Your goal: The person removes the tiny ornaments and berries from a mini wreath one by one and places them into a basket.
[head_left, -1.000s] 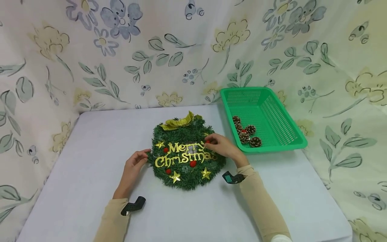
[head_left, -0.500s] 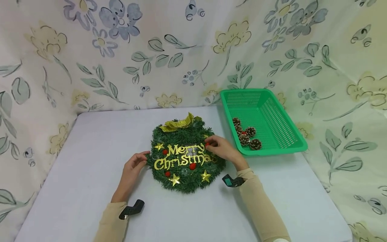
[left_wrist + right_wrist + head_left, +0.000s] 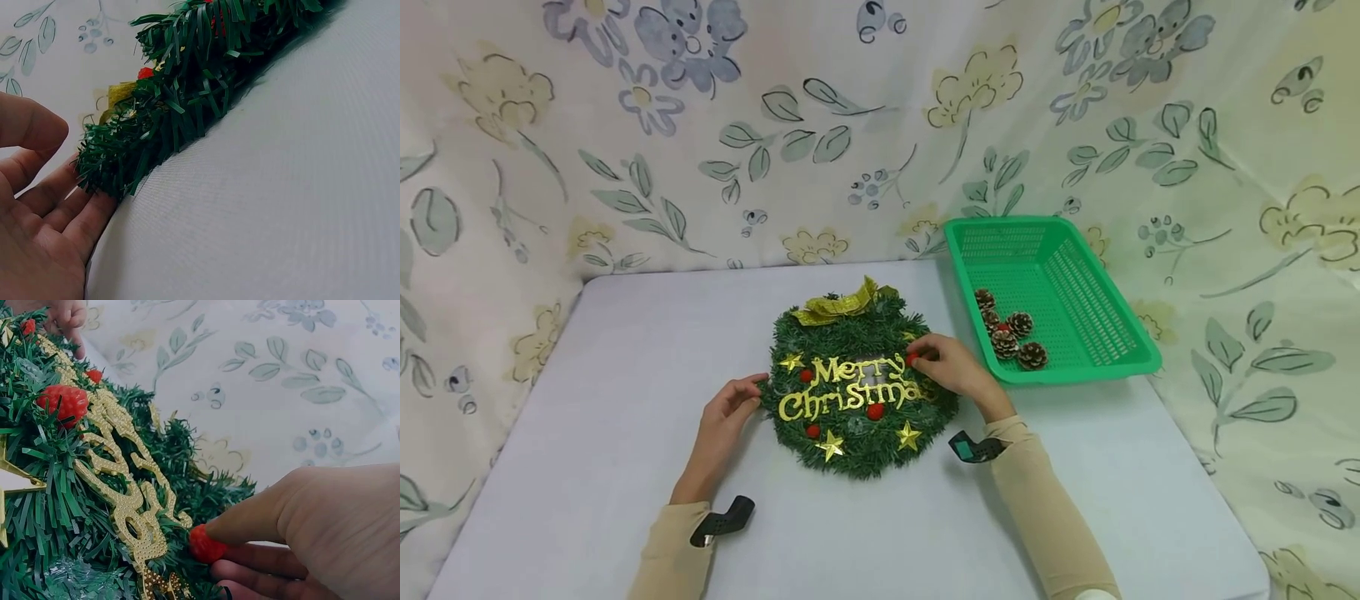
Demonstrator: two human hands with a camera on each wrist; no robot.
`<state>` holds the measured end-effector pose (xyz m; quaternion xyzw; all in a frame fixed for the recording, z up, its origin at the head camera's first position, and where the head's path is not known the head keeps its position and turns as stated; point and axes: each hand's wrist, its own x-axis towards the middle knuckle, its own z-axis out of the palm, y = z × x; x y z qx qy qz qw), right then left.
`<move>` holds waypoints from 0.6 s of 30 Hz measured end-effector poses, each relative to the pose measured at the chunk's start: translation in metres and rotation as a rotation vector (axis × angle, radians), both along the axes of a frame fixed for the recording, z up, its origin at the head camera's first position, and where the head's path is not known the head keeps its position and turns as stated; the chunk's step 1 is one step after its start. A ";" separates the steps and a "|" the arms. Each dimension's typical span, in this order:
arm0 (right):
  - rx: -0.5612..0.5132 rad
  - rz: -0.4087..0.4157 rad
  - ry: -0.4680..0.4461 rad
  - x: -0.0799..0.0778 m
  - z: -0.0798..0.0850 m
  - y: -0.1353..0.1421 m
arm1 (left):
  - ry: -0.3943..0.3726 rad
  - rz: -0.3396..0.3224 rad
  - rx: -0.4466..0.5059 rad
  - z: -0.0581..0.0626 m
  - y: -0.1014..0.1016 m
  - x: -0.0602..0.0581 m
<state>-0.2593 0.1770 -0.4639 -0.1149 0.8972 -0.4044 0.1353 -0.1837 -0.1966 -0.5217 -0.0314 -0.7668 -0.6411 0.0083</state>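
Glossy plastic-needled wreath [image 3: 850, 336] with shiny, pebbled gold lettering [image 3: 128, 501] and bumpy, glossy red berry [image 3: 201, 549]; at its two o'clock, smooth plastic basket [image 3: 1082, 373], rough, woody pinecones [image 3: 1032, 356].

- A white table [image 3: 842, 542] stood just in front of a patterned cloth [image 3: 895, 75].
- The cloth rose behind and at both sides, bearing blue flowers [image 3: 692, 42], yellow flowers [image 3: 973, 87] and green leaves [image 3: 797, 146].
- It looked yellower at upper right.

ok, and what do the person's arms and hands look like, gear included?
Left sleeve and right sleeve: plain beige. Wrist-worn left device and right device: black, angled; teal patch on the right one. Left hand and right hand: no gloves. No cables visible.
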 end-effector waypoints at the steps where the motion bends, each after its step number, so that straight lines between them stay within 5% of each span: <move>1: 0.001 0.003 0.007 -0.001 0.000 0.000 | 0.002 0.001 0.000 0.001 0.000 0.000; 18: -0.014 -0.010 0.022 0.000 0.001 -0.001 | 0.007 0.002 -0.007 0.000 0.000 0.000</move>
